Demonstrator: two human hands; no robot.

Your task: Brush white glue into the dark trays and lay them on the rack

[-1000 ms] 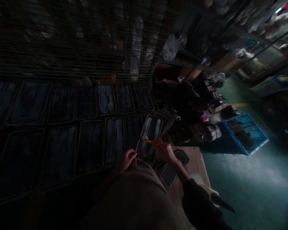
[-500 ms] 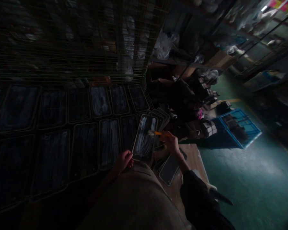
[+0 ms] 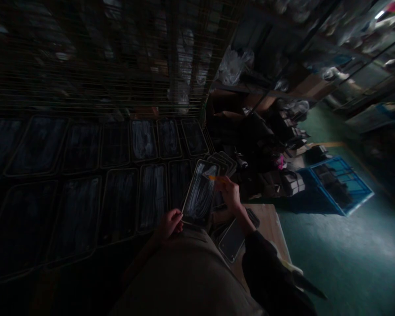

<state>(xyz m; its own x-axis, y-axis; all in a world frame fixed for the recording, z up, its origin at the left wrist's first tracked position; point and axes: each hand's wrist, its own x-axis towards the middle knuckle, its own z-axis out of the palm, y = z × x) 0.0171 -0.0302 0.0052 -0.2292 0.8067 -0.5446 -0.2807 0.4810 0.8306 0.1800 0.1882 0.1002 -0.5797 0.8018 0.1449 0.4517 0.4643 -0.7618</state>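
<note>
Two rows of dark, streaked panels [image 3: 152, 197] spread across the left. Beside the near row, the left hand [image 3: 171, 223] pinches the lower left edge of a framed panel [image 3: 197, 202], tilted in front of the person and streaked with whitish smears. Over its upper part is a brush [image 3: 213, 177] with an orange handle, gripped in the closed fingers of the right hand [image 3: 229, 193]. Beneath the right forearm, smaller grey plates [image 3: 231, 240] overlap on a wooden worktop [image 3: 267, 215]. Farther right, a blue crate [image 3: 360, 199] stands on the green floor [image 3: 349, 250].
</note>
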